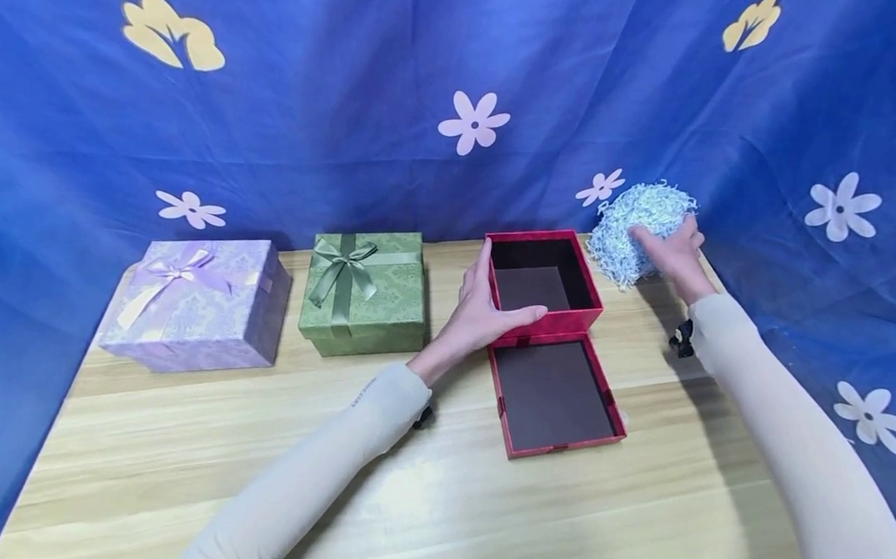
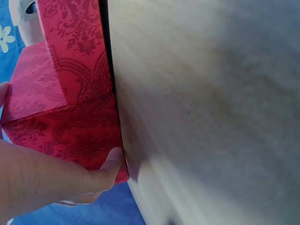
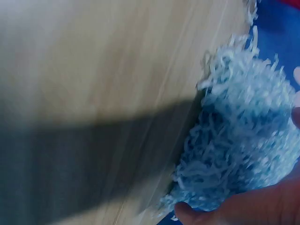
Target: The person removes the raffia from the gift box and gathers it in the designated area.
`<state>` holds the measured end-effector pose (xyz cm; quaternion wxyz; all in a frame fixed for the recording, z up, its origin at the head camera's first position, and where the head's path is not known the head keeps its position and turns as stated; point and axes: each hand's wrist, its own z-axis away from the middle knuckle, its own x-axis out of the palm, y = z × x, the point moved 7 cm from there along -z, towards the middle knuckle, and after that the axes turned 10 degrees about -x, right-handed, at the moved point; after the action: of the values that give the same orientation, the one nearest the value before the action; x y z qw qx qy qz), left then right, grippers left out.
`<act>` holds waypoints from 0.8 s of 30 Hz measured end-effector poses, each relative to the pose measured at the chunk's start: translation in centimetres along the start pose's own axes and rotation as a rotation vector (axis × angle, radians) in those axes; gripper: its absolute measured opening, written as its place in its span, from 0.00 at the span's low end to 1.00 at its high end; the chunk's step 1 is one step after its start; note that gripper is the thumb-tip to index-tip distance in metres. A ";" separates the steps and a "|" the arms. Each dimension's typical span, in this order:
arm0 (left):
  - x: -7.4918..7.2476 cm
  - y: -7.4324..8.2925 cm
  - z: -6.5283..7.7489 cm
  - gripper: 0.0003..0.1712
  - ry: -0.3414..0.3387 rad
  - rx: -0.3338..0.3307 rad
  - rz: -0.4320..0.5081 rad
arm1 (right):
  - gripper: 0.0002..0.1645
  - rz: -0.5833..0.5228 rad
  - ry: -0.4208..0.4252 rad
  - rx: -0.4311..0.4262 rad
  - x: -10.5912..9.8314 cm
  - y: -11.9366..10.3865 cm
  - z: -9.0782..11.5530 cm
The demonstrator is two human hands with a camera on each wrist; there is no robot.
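My left hand [image 1: 484,310] holds the near left corner of an open red box [image 1: 583,320], thumb over its front rim and fingers along its left wall. In the left wrist view a fingertip [image 2: 112,159] presses low on the patterned red side [image 2: 65,136]. Dark brown lines the box's inside. Its red lid [image 1: 556,393] lies upturned against the box front. To the right, my right hand [image 1: 674,252] grips a fluffy heap of light blue shredded paper [image 1: 642,213], thumb on the near side and fingers round the right; the right wrist view shows the crinkled strips [image 3: 234,140] close up.
A green gift box [image 1: 387,298] with a ribbon bow stands left of the red one. Farther left is a lilac gift box [image 1: 213,319], also bowed. Blue flowered cloth [image 1: 334,141] hangs behind the wooden table [image 1: 438,512] and down its right side.
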<state>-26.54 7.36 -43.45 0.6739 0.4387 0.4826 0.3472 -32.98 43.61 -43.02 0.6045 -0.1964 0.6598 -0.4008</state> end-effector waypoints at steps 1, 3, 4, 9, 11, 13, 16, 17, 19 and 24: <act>0.0 0.1 0.1 0.80 -0.006 0.003 0.003 | 0.79 -0.018 0.017 -0.008 0.0 -0.1 0.2; -0.2 0.3 0.2 0.80 -0.015 0.009 0.012 | 0.78 -0.042 0.052 -0.024 0.0 -0.4 0.8; -0.2 0.5 0.2 0.80 -0.016 0.012 0.017 | 0.77 -0.056 0.067 -0.032 0.0 -0.6 1.1; -0.8 1.1 0.5 0.79 -0.002 0.025 0.034 | 0.69 -0.120 0.116 -0.079 -0.2 -1.7 3.0; -1.1 1.3 0.7 0.78 0.002 0.021 0.040 | 0.66 -0.153 0.131 -0.099 -0.3 -2.3 3.8; -1.3 1.6 0.8 0.77 -0.001 0.018 0.060 | 0.63 -0.184 0.149 -0.121 -0.4 -2.7 4.7; -2.0 2.3 0.8 0.75 -0.008 0.013 0.118 | 0.56 -0.261 0.178 -0.149 -0.6 -3.2 5.9; -2.3 2.5 0.9 0.73 -0.012 0.014 0.142 | 0.54 -0.298 0.181 -0.158 -0.7 -3.3 6.3; -2.9 2.9 1.1 0.71 -0.019 0.012 0.187 | 0.51 -0.371 0.188 -0.174 -0.7 -3.6 7.1; -4.4 3.7 1.9 0.67 -0.027 0.010 0.221 | 0.44 -0.547 0.158 -0.231 -0.5 -4.8 8.9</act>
<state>-26.15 4.33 -38.24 0.6357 0.4971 0.4240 0.4112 -25.51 38.49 -38.59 0.3949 -0.4022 0.6686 -0.4851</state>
